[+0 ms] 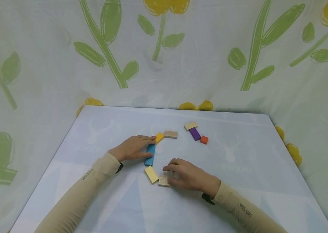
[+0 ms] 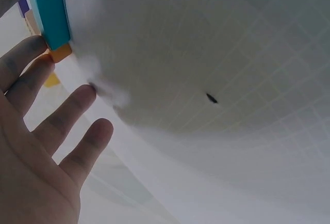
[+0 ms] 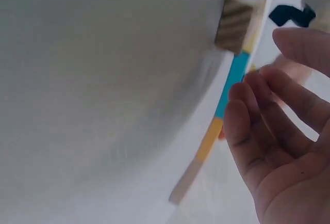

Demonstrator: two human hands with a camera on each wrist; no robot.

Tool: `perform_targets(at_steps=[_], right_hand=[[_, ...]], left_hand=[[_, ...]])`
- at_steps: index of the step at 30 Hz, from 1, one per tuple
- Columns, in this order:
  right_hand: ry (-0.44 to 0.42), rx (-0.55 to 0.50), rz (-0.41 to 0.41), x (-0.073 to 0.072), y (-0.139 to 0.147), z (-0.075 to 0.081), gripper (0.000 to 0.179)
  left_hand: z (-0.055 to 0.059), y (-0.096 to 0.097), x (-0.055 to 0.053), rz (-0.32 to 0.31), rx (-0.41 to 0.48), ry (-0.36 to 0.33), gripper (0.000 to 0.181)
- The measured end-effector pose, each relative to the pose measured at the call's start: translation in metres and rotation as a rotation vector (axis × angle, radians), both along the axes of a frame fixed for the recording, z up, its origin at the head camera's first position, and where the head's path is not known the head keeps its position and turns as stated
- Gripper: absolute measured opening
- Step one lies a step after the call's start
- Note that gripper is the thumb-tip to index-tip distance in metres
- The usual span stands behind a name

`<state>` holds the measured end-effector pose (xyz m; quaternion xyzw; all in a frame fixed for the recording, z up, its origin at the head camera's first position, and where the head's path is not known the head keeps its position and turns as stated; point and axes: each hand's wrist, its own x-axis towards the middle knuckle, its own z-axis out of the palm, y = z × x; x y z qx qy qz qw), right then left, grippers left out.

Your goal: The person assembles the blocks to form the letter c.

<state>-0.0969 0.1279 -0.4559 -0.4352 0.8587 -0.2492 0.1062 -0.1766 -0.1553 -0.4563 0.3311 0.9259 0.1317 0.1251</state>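
Blue block: lay on the desk (image 1: 254,139), beneath the left hand, between the orange block (image 1: 159,137) and yellow block (image 1: 151,174); its point of reference (image 1: 150,160) was the lower half.
Left hand (image 1: 133,147): fingers spread, thumb on the blue block, fingertips at its orange end; no firm pinch showed.
Right hand (image 1: 188,174): fingers loosely bent, gripping nothing, just beside the near wood block (image 1: 164,182).
Blue block's handling: probably light, stiff and hardly fragile; its paint looked smooth, perhaps slightly slippery.
Best hold: likely mid-length, thumb and finger across the long sides, clear of neighbouring blocks.
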Motion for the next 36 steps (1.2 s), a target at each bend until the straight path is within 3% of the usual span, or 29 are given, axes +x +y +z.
perform_targets(at_steps=[5,13,17,24,30,36], right_hand=[[0.04,-0.045,-0.061,-0.012,0.011,0.005,0.035],[0.191,-0.081,-0.208,-0.03,0.031,0.014,0.042],[0.213,-0.111,-0.27,-0.04,0.04,0.019,0.043],[0.267,-0.152,-0.296,-0.061,0.053,0.026,0.042],[0.262,-0.172,-0.304,-0.084,0.056,0.029,0.046],[0.204,-0.101,-0.348,-0.105,0.057,0.027,0.057]], left_hand=[[0.001,0.0,-0.001,0.001,-0.008,-0.005,0.064],[0.002,0.001,-0.001,-0.004,-0.004,-0.003,0.063],[0.003,0.0,0.0,-0.007,0.004,0.001,0.062],[0.0,0.0,0.003,-0.006,0.001,-0.017,0.062],[0.0,0.001,0.002,-0.01,-0.001,-0.005,0.062],[0.003,0.001,0.002,-0.01,0.001,-0.005,0.061]])
